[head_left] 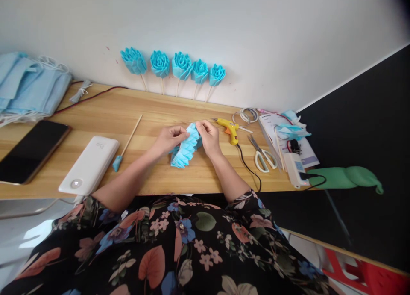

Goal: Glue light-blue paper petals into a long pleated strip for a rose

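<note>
A pleated strip of light blue material (184, 151) is held above the wooden table between my two hands. My left hand (173, 137) pinches its upper left edge with thumb and fingers. On the other side, my right hand (207, 137) grips the top end of the strip. Part of the strip hangs down and some of it lies behind, partly hidden. Left of my hands lies a wooden stick (132, 134) with a small blue tip (117, 163). Just right of my right hand is a yellow hot glue gun (231, 129) on its side.
Several blue paper-like roses (182, 66) on sticks lean against the wall. Scissors (263, 154), a tape roll (249, 115) and a power strip (295, 169) lie right. A power bank (90, 164), phone (33, 151) and stacked face masks (35, 85) are left. The glue gun's cord (250, 169) reaches the front edge.
</note>
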A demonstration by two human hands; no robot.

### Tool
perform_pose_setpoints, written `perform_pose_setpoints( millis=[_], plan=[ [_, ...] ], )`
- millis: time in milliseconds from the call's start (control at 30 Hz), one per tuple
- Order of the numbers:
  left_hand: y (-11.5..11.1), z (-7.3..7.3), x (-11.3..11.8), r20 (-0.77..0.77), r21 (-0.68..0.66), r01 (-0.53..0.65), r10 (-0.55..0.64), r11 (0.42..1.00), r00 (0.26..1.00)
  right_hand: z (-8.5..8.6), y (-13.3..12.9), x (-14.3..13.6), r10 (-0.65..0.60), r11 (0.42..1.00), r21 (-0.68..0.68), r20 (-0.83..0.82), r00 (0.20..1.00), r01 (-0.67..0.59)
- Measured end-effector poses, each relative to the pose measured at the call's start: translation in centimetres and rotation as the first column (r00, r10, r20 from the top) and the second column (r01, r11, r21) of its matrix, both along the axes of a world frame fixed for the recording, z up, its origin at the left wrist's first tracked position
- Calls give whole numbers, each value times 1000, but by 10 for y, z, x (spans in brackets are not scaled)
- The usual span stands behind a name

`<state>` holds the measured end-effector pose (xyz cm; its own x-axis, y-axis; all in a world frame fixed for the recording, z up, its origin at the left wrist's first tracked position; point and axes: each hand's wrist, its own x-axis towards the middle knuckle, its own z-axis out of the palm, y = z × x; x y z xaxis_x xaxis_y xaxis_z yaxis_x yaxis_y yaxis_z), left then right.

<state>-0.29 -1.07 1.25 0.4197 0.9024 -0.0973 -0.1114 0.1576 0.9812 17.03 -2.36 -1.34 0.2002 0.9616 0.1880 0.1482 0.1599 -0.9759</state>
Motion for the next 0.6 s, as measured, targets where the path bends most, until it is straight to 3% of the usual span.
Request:
perform_pose_setpoints(
  millis=[167, 400, 600],
  plan=[
    [2, -2, -1, 23, 7, -48, 48, 999, 999, 0, 1, 4, -24, 1000, 6, -42, 999, 25],
    [3, -7, -2, 41, 8, -85, 85, 996, 996, 3, -1, -1, 156, 985, -64, -47, 987, -159],
    [4, -6, -2, 33, 99, -64, 61, 993, 998, 0, 1, -1, 109, 994, -14, -51, 993, -109]
  ],
)
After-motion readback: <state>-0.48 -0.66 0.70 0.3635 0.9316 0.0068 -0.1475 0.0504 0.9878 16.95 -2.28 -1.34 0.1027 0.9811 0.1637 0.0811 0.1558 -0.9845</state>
